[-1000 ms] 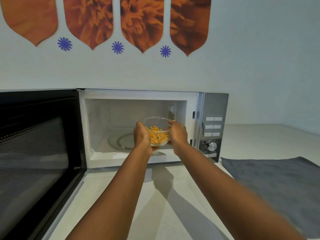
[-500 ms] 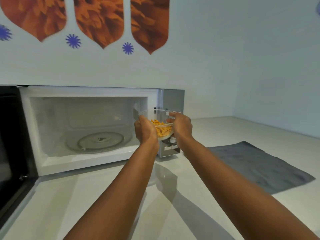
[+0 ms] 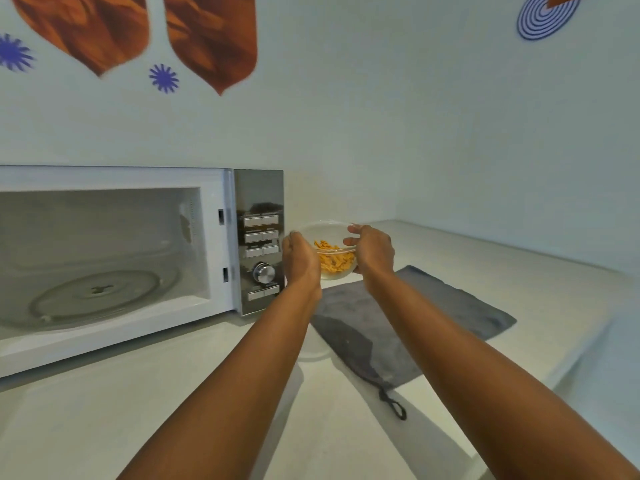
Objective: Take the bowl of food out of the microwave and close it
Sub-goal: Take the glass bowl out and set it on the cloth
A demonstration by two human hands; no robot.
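Observation:
A clear glass bowl [image 3: 333, 252] of orange pasta is held in the air by both hands, to the right of the microwave and above the far end of a grey cloth. My left hand [image 3: 300, 261] grips its left side and my right hand [image 3: 372, 251] grips its right rim. The white microwave [image 3: 221, 244] stands at the left with its cavity showing and a glass turntable [image 3: 93, 296] inside. Its door is out of view to the left.
The microwave's silver control panel [image 3: 261, 244] with buttons and a dial is just left of my left hand. A dark grey cloth [image 3: 446, 306] with a loop lies on the pale counter [image 3: 104, 410]. Walls meet in a corner at the back right.
Both hands have carried the bowl out of the microwave cavity and to the right, past the control panel, over the cloth. The view has turned right, so the door has left the frame.

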